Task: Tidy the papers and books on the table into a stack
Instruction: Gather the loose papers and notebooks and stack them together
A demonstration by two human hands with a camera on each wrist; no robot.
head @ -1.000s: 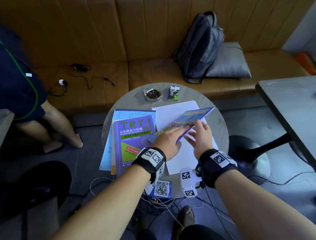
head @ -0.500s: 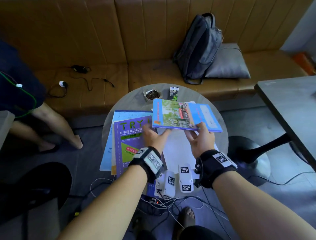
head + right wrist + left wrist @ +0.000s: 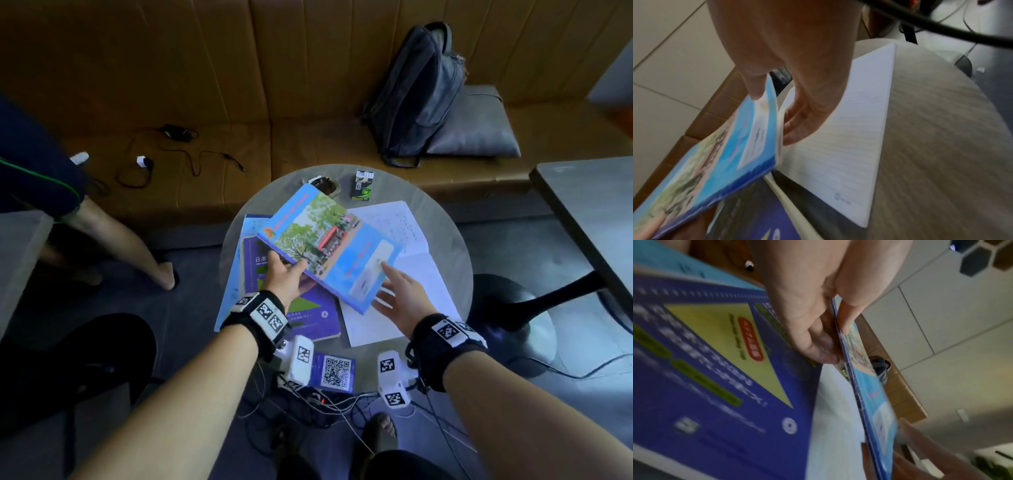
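My left hand (image 3: 287, 277) (image 3: 835, 342) pinches the near left edge of a blue notebook (image 3: 329, 246) (image 3: 869, 386) (image 3: 725, 154) with a tree photo on its cover, thumb on top and fingers under. The notebook hangs tilted over a purple book (image 3: 308, 318) (image 3: 715, 369) (image 3: 756, 219) that lies on a light blue sheet (image 3: 233, 281). My right hand (image 3: 394, 291) (image 3: 774, 116) is spread at the notebook's right edge, its thumb touching the cover and its fingers loose below. An open white lined notebook (image 3: 421, 274) (image 3: 849, 129) lies on the right of the round table (image 3: 455, 260).
An ashtray (image 3: 323, 185) and a cigarette pack (image 3: 363, 185) stand at the table's far edge; a QR card (image 3: 335, 371) sits at the near edge. A backpack (image 3: 418, 92) leans on the sofa. A second table (image 3: 589, 212) is at right, a person's legs (image 3: 137, 246) at left.
The blue notebook has been lifted off the white pages, turned cover up and swung left over the purple book. My right hand has loosened from gripping it to a spread touch.
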